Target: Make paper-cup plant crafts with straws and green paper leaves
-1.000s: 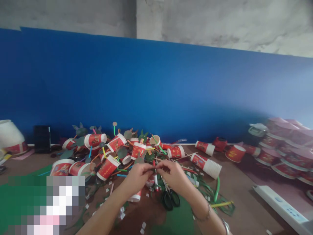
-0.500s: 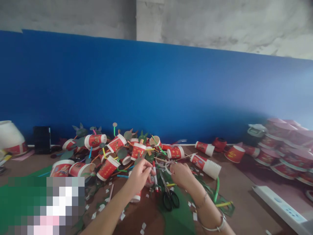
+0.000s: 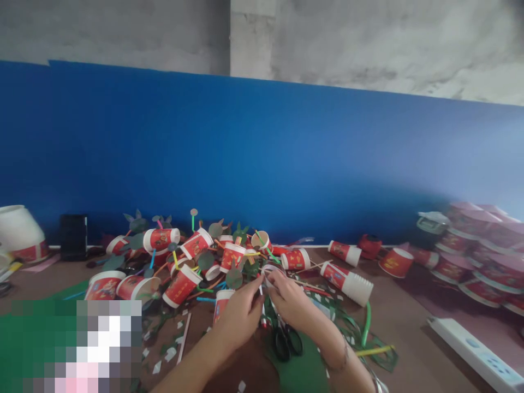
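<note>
My left hand [image 3: 241, 311] and my right hand [image 3: 289, 297] are close together over the middle of the table, fingertips nearly meeting. My right hand is closed around a pale ring that looks like a roll of tape [image 3: 268, 269]. The fingers of my left hand are pinched at its near side; what they hold is too small to make out. Below the hands, scissors [image 3: 287, 343] with black handles lie on green paper [image 3: 305, 368]. A red paper cup [image 3: 222, 303] stands just beyond my left wrist.
Decorated red paper cups [image 3: 182, 285] with coloured straws are heaped at the back left. Stacked cups [image 3: 347, 283] lie to the right, near a green straw [image 3: 365, 323]. A power strip [image 3: 470, 349] and more pink-topped cups [image 3: 487, 262] are far right. Paper scraps [image 3: 170, 355] litter the table.
My hands have come together from apart. My right hand has moved left with the pale ring, and my left hand has shifted slightly right to meet it.
</note>
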The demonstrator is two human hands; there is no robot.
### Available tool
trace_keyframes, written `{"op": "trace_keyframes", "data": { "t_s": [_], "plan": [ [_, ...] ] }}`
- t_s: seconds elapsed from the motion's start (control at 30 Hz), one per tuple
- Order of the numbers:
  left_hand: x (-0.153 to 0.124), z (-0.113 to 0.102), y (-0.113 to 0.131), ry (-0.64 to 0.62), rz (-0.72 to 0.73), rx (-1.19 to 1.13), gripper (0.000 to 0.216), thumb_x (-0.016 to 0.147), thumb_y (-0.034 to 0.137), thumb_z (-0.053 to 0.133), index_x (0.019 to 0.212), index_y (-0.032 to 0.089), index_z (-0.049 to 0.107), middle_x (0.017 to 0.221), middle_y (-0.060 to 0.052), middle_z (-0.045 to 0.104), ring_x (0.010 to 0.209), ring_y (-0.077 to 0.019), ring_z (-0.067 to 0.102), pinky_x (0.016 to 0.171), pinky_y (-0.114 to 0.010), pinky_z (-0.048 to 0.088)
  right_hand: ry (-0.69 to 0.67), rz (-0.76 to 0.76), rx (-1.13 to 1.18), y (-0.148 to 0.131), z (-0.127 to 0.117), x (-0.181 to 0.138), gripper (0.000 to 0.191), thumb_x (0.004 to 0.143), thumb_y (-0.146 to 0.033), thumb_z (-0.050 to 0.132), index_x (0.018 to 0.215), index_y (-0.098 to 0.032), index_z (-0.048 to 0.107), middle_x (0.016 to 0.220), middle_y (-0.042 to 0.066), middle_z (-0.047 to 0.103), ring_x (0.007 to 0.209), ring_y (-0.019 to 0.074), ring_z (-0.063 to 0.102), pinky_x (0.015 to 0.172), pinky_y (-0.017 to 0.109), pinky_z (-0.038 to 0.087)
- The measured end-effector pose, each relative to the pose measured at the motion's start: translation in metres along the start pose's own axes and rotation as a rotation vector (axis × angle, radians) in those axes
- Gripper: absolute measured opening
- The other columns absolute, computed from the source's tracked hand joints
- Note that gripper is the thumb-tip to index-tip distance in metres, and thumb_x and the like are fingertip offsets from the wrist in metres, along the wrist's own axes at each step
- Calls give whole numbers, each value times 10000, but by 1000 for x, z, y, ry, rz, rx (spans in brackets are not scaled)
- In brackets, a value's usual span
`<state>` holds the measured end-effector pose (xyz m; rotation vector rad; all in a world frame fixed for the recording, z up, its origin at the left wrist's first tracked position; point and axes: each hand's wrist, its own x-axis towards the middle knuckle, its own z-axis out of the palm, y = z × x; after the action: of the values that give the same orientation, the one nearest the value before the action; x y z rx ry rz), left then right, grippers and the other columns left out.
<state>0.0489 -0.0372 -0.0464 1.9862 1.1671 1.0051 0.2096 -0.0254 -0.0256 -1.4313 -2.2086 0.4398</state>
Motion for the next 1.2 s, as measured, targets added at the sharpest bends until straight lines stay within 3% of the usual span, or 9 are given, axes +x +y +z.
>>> {"op": "trace_keyframes", "data": {
  "t_s": [0.1,0.17,0.3,0.47,0.77,1.0,1.2],
  "plan": [
    [3,-3,3,35,-45,-31,364,847,282,455,1178,181,570,1197,-94,625,1104,-243,568,941,-352,431,8,-32,28,1,-2,-1,147,847,-117,356,928,-191,454,837,60,596,804,196,554,672,285,362],
    [5,-5,3,59,-96,-73,298,836,293,470,1079,182,601,1056,-81,675,930,-229,630,806,-325,483,9,-43,40,-2,-3,-2,132,859,-127,362,912,-196,461,836,55,601,794,192,559,677,285,369],
    [9,-6,2,126,-170,-126,182,792,312,533,900,187,610,806,-31,667,669,-178,601,624,-273,463,31,-82,72,-12,-5,-3,150,904,-169,334,851,-208,469,768,25,586,749,174,566,650,269,368],
    [8,-7,3,193,-173,-175,134,778,310,549,744,186,586,678,3,610,626,-153,554,571,-235,409,124,-69,41,-22,-3,-2,164,863,-148,378,744,-200,479,666,-2,546,630,146,525,592,247,334],
    [4,-10,12,256,-97,-177,125,800,279,525,738,184,577,696,4,605,644,-144,544,602,-226,409,204,-58,166,-34,-6,-2,153,812,-162,420,668,-189,463,568,-38,441,544,109,403,538,217,295],
    [0,-11,16,290,-24,-205,132,829,282,504,754,184,548,717,6,578,640,-129,497,604,-217,396,138,8,453,-39,-10,-6,175,839,-221,426,677,-177,474,570,-51,416,527,87,374,494,198,288],
    [-3,-12,19,317,-37,-235,139,827,292,511,747,182,539,707,11,561,630,-121,486,593,-210,395,130,-14,457,-43,-15,-8,150,828,-198,447,697,-168,513,602,-42,447,571,93,394,525,203,301]
  ]
}}
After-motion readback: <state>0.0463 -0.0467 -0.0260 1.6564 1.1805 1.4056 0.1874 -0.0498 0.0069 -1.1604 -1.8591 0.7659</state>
